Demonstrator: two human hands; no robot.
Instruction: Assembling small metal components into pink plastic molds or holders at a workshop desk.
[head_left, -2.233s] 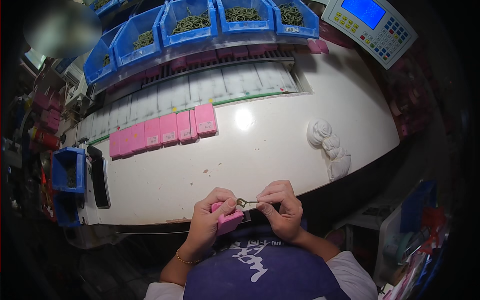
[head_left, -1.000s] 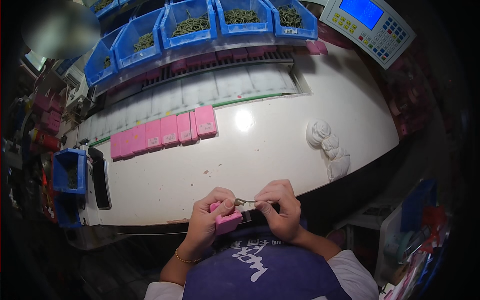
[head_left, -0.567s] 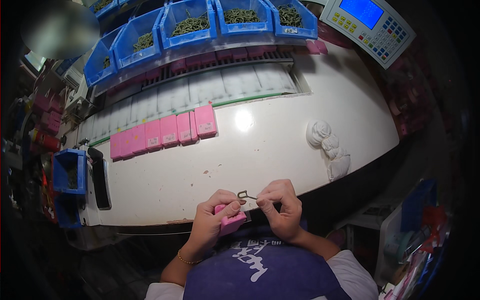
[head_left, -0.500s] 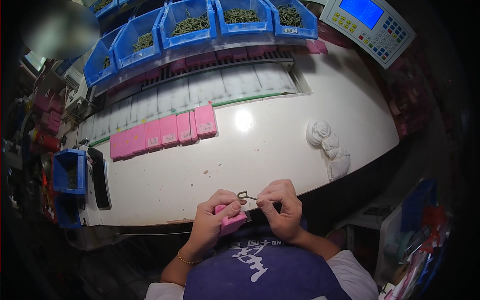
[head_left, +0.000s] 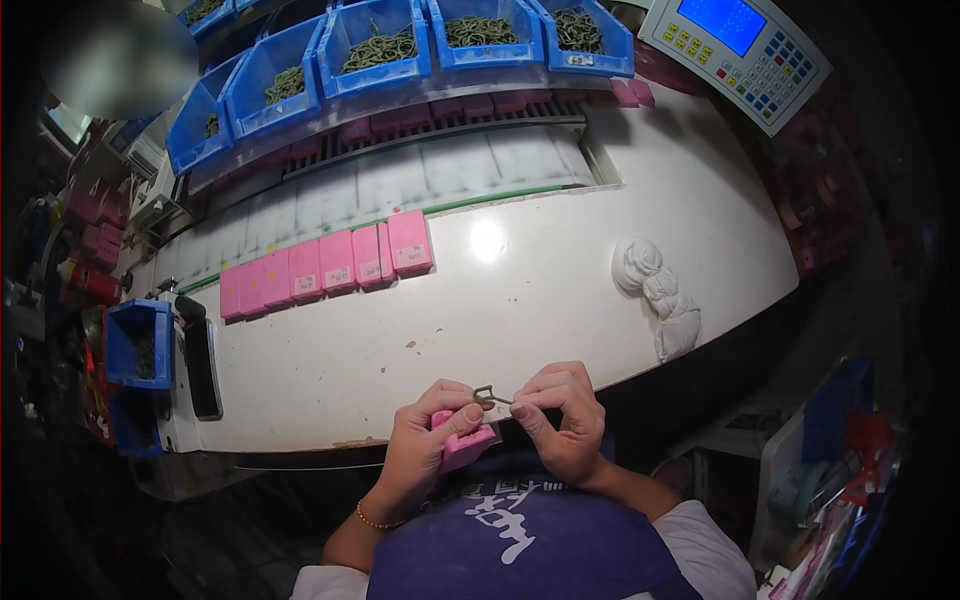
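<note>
My left hand (head_left: 432, 420) is closed around a pink block (head_left: 466, 450), which looks like a rubber mould, held just off the near edge of the table. Its thumb and forefinger also meet at a small olive-green looped piece (head_left: 484, 391) with a thin stem. From the other side, my right hand (head_left: 562, 412) pinches the end of that stem between thumb and fingertips. The piece spans the gap between both hands, above the block. The block's underside is hidden by my left palm and fingers.
A row of pink blocks (head_left: 322, 264) stands along the green-edged white strip (head_left: 400, 180). Blue bins (head_left: 376, 45) of olive-green pieces line the back. A knotted white cloth (head_left: 657, 298) lies right, below a keypad device (head_left: 738, 55). A black phone-like object (head_left: 200, 358) sits left.
My right fingers have shifted very slightly, and the stem they pinch sits at a slightly different angle. My left hand holds nearly still. Dark marks on the white strip look different.
</note>
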